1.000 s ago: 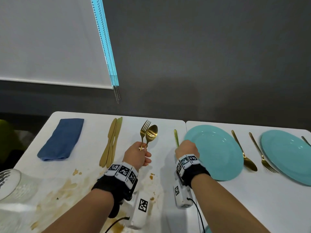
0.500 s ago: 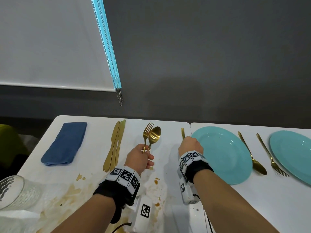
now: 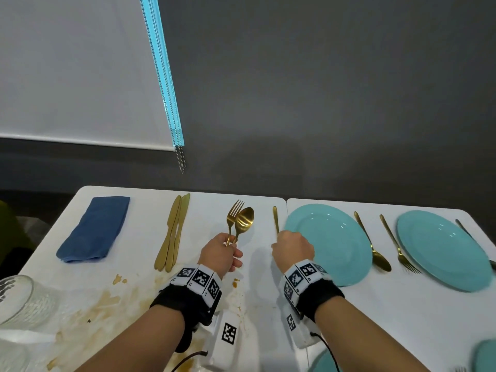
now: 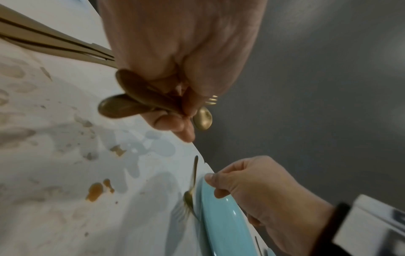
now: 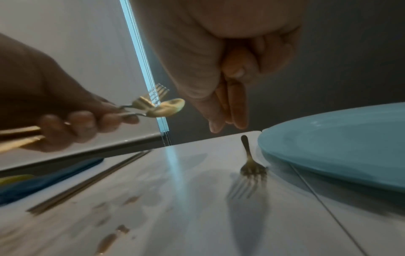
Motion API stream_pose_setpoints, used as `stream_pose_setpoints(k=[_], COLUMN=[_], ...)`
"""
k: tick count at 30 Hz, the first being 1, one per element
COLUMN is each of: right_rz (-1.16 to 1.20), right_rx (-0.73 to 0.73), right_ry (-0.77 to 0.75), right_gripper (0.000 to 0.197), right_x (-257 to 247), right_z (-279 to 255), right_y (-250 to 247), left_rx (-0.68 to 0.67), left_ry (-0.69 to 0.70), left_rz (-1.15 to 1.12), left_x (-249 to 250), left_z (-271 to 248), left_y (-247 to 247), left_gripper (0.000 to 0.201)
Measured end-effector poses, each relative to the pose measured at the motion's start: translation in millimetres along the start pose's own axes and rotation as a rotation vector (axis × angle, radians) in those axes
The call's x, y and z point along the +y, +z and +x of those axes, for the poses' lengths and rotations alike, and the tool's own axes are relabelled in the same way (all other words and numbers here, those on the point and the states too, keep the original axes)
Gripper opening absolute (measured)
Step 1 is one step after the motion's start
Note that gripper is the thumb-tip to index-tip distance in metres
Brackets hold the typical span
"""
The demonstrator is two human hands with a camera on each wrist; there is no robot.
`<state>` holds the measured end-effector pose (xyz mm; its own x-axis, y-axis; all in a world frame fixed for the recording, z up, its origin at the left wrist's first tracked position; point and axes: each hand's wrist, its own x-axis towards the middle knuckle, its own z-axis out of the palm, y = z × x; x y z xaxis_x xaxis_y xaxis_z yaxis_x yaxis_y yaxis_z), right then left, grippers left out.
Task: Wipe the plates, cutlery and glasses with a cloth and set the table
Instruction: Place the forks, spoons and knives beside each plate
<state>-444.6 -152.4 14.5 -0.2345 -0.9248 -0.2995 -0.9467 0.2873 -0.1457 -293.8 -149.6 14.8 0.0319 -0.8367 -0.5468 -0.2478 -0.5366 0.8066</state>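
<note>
Stained white table (image 3: 349, 331) against dark grey wall (image 3: 335, 89) – left hand (image 3: 218, 255) gripping gold fork (image 3: 232, 216) and spoon (image 3: 243, 221), right hand (image 3: 294, 251) loosely curled, empty, above another fork (image 5: 252, 166) beside turquoise plate (image 3: 327, 242).

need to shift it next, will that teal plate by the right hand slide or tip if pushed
The teal plate looks glazed and glossy on the smooth table, so it probably slides easily. Its wide, shallow form makes tipping unlikely. It is likely rigid and breakable.

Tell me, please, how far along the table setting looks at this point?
Partly done. Two teal plates lie with a spoon and fork between them, and another fork lies left of the nearer plate. The left hand holds a fork and spoon. The knives, the glass and table stains remain.
</note>
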Motion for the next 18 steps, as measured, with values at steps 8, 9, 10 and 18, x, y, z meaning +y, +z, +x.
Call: stream_pose_setpoints(k=[8,9,10,18], right_rz=[0.287,0.35,0.408,0.711], right_rx=[-0.015,-0.033,-0.061,-0.136], right_ry=[-0.09,-0.08,-0.069,0.039], right_gripper=[0.029,0.029,0.03,0.018], right_x=[26,30,34,74], right_z=[-67,-75,-83,-117], right_y=[-35,-39,-43,-65], left_rx=[-0.114,-0.141,-0.173,-0.273], left_ry=[-0.008,-0.009,-0.012,0.111], left_rz=[-0.141,-0.146,-0.15,-0.054], left_x=[17,20,23,29], left_z=[-56,-64,-74,-114], left_y=[30,35,40,94], left_gripper=[0.023,0.022,0.021,0.036])
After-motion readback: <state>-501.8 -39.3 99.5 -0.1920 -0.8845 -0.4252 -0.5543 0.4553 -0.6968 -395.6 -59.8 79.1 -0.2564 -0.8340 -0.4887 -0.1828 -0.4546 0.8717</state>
